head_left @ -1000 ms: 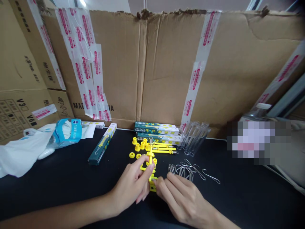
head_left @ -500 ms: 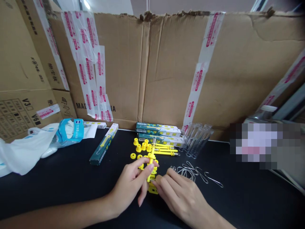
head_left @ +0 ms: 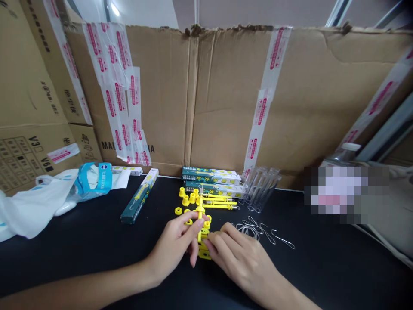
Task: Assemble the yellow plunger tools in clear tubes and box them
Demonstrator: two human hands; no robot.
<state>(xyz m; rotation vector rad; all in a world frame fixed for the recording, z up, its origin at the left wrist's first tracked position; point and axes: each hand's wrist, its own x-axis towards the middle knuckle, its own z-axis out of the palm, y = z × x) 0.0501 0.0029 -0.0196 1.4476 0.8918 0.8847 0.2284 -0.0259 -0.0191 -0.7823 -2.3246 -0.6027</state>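
Observation:
My left hand (head_left: 176, 241) pinches a yellow spring scale rod (head_left: 200, 224) between thumb and fingers. The rod stands nearly upright, with a yellow collar partway up and a metal end at the top. Close to its lower end, my right hand (head_left: 243, 254) has its fingers curled and pressed together. Whatever they grip is hidden behind the knuckles. Yellow flat plates (head_left: 204, 255) lie beneath the fingertips of both hands. Beyond the left hand sit several yellow flanged caps (head_left: 185, 200) and a yellow ring (head_left: 178, 211). More yellow rods with metal ends (head_left: 222, 207) lie to their right.
Metal wire hooks (head_left: 282, 240) lie beyond my right hand. Clear tubes (head_left: 263, 191) lean by stacked boxes (head_left: 211, 175). Another green box (head_left: 140, 196) is on the left, near a white plastic bag (head_left: 38, 206) and blue packet (head_left: 93, 181). A cardboard wall (head_left: 161, 99) closes off the back.
The view has shifted slightly, so the table things appear further left. The rod in my left hand looks a little more upright. Both hands keep nearly the same grip.

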